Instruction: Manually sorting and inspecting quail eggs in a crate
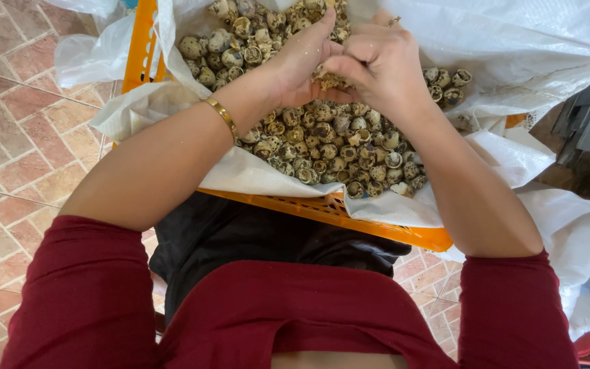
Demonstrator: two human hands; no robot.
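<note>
Hands come first: I see both of them meeting over the middle of a big pile of little speckled eggshells. My left hand and my right hand are touching at the fingertips, and between them they pinch one small shell piece. The fingers of both hands are curled in tight around it, so the grip is narrow, not wide. Most of that small piece is hidden by the fingers, so I cannot tell if it is a whole egg or only a bit of shell, and I cannot tell which way its long side points. It sits right in the pinch, just under the fingertips, and both hands look about the same nearness to it. The pile lies just below the grip and spreads out toward my body and away from it too. The shells rest on a white woven sack that lines an orange plastic crate. The near rim of the crate is between the grip and my lap. A gold bangle sits on my left wrist, back from the grip. Out to the left of the grip, well apart, is a floor of reddish tiles. My sleeves are dark red
</note>
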